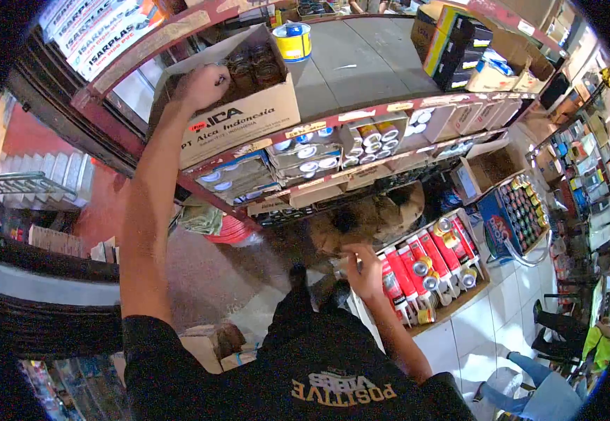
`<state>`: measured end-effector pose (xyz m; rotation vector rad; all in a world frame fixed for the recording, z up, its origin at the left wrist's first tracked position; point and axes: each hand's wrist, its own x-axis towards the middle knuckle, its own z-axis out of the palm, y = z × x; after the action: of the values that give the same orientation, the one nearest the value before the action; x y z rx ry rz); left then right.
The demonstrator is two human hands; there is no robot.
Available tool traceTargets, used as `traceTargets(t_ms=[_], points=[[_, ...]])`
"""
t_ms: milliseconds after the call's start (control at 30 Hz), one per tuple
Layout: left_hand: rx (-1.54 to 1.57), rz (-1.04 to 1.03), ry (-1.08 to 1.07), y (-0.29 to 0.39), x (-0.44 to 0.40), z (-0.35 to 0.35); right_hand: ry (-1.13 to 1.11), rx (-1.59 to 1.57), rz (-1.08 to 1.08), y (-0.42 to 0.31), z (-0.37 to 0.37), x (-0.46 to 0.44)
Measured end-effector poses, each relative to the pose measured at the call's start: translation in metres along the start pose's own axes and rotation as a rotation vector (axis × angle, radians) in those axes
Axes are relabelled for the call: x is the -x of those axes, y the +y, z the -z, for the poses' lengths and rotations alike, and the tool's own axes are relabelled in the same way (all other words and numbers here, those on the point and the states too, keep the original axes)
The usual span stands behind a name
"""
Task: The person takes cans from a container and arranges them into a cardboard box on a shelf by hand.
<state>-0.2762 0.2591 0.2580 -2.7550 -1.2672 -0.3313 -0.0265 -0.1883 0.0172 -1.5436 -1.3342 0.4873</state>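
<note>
My left hand [203, 87] is at the left side of a cardboard box [249, 130] on the upper shelf. Its fingers are curled, and a small shiny spot shows at them; what they hold, if anything, I cannot make out. Dark brown glass jars [266, 64] stand in that box, just right of the hand. Lower down, my right hand [365, 272] hovers beside an open carton [428, 324], its fingers loosely bent and apart, with nothing visible in them. Red-and-white tubes [398, 275] and several small round tins [430, 282] fill this carton.
A yellow can [292, 43] stands on the grey shelf top [361, 59]. Lower shelves hold rows of cans [308, 158]. A blue crate [503, 228] of small cans sits right of the carton. Another person's blue-clad leg [551, 389] shows at lower right; stairs [56, 175] rise at left.
</note>
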Motion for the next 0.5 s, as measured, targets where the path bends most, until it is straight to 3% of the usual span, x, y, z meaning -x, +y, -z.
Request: traceTargets(t_ms=[167,233,333,400,467,500], points=[[0.287,-0.145,0.158,0.024,0.033,0.014,-0.008,0.026,-0.031,0.024,0.019,0.051],[0.275,0.103,0.012,0.043,0.044,0.030,-0.003,0.048,-0.075,0.031,0.022,0.069],[0.483,0.142,0.065,0.074,0.084,0.046,0.055,0.116,-0.077,0.032,0.021,0.091],[0.391,0.088,0.055,0.072,0.099,0.037,0.052,0.151,-0.053,0.027,0.020,0.104],[0.399,-0.107,0.299,0.076,0.120,0.019,0.016,0.155,-0.112,0.020,0.013,0.116],[0.355,-0.033,0.223,0.092,0.136,0.033,0.000,0.158,-0.122,0.017,0.009,0.120]])
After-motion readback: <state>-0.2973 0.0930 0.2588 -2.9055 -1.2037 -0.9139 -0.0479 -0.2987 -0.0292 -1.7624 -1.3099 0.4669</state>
